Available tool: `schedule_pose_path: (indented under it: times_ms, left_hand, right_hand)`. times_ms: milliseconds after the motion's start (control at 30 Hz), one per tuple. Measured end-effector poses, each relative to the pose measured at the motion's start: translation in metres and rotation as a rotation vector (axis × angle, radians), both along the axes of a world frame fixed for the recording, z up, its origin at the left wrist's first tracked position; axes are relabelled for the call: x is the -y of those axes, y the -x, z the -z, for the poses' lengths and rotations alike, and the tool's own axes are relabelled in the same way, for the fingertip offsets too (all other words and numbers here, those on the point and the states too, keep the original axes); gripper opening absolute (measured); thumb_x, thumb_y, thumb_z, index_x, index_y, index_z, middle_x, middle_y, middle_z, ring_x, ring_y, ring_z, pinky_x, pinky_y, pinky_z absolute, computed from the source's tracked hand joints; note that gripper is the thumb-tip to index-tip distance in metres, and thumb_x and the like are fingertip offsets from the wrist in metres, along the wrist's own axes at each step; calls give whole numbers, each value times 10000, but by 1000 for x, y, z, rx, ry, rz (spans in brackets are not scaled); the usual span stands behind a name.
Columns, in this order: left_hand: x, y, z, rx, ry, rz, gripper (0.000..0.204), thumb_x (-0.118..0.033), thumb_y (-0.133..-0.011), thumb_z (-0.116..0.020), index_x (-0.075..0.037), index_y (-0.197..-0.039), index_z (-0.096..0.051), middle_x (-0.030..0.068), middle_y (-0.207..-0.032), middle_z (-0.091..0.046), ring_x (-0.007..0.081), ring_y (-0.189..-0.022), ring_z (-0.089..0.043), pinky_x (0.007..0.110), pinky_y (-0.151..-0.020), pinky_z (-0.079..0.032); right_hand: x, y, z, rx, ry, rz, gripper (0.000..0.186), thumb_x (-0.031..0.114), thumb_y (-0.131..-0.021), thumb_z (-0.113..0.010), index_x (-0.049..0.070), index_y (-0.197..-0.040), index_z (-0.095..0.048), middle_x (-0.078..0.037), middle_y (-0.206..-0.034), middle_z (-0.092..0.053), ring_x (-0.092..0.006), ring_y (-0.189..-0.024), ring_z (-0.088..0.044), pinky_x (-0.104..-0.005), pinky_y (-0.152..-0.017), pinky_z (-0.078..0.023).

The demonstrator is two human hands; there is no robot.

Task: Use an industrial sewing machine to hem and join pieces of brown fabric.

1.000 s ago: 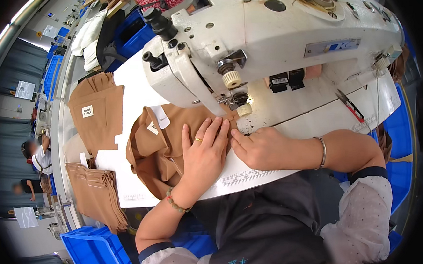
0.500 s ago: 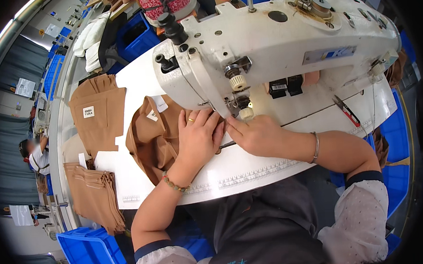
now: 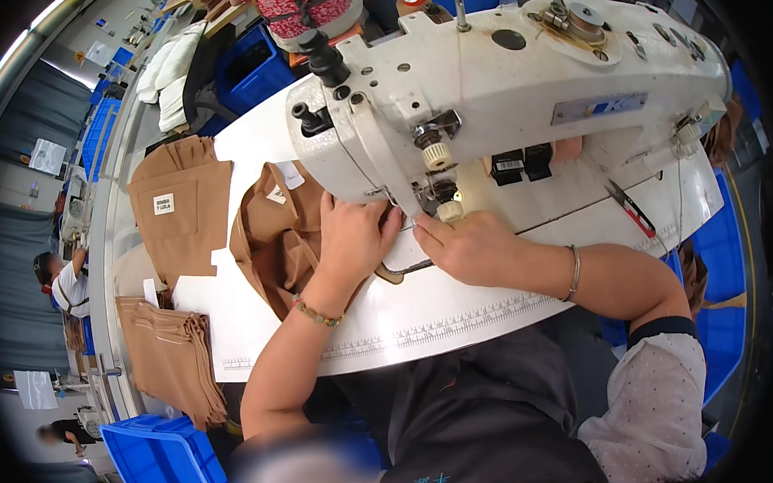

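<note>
A brown fabric piece (image 3: 261, 240) with white labels lies bunched on the white table, left of the needle of the sewing machine (image 3: 491, 76). My left hand (image 3: 351, 244) is closed on the fabric's near side, its fingertips partly hidden behind the machine head. Close to the presser foot, my right hand (image 3: 471, 247) has its fingers bent together in a pinch. Whatever lies between those fingers is too small and covered to make out. The two hands are a short gap apart, on either side of the needle area.
Brown cut pieces (image 3: 177, 210) and a folded brown stack (image 3: 168, 357) lie at the left. Red-handled snips (image 3: 632, 209) rest right of my right hand. A blue crate (image 3: 165, 463) stands at the lower left. A person in a red patterned top (image 3: 315, 11) sits beyond the machine.
My left hand has slid away from me and slightly left, its fingers drawn in behind the machine head. The brown fabric has shifted with it. My right hand stays nearly in place.
</note>
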State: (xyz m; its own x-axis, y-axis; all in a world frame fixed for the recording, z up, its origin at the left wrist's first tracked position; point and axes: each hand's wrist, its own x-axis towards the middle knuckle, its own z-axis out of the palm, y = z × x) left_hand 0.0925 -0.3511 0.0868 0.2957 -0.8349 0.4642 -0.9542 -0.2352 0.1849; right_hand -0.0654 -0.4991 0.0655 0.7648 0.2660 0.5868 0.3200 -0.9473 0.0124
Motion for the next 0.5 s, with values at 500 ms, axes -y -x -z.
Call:
schedule_pose_path:
  times_ms: [500]
  left_hand:
    - [-8, 8, 3, -81, -106, -119, 230, -268, -881, -695, -89, -1012, -759, 83, -1096, -693, 288, -1117, -599, 584, -985, -402]
  right_hand:
    - [4, 4, 1, -94, 55, -9, 295, 117, -767, -684, -25, -1021, -730, -220, -1131, -725, -171, -607, -664, -300, -531, -533]
